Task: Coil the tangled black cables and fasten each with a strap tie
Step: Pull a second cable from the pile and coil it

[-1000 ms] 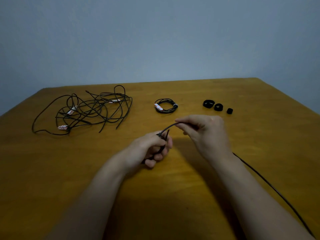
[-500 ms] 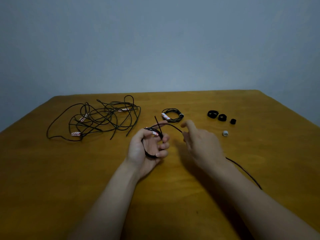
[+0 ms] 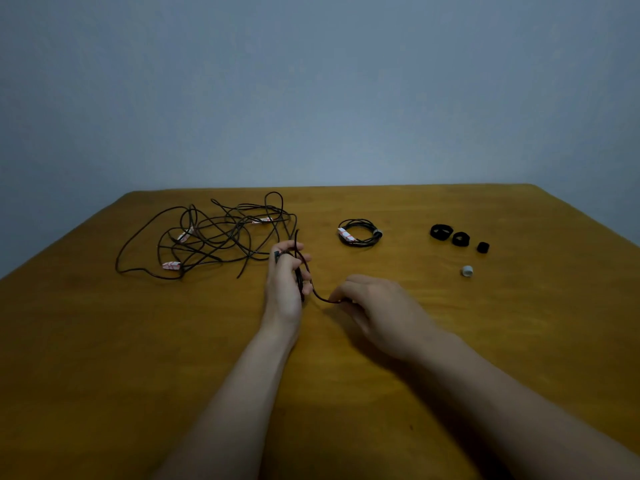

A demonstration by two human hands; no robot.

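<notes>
I have one wide-angle view, from the head camera, looking forward and down across the table (image 3: 104, 358) toward the wall (image 3: 311, 91); it sits close above the left hand (image 3: 284, 284) and right hand (image 3: 375, 308); both reach in from the bottom edge.

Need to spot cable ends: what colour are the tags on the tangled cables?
The tags are white with red stripes; head view.

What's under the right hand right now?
The black cable sags from the left hand, which grips its loops, to the right hand, which pinches it. Beyond the pinch the hand and forearm cover it; its tail cannot be seen.
</notes>
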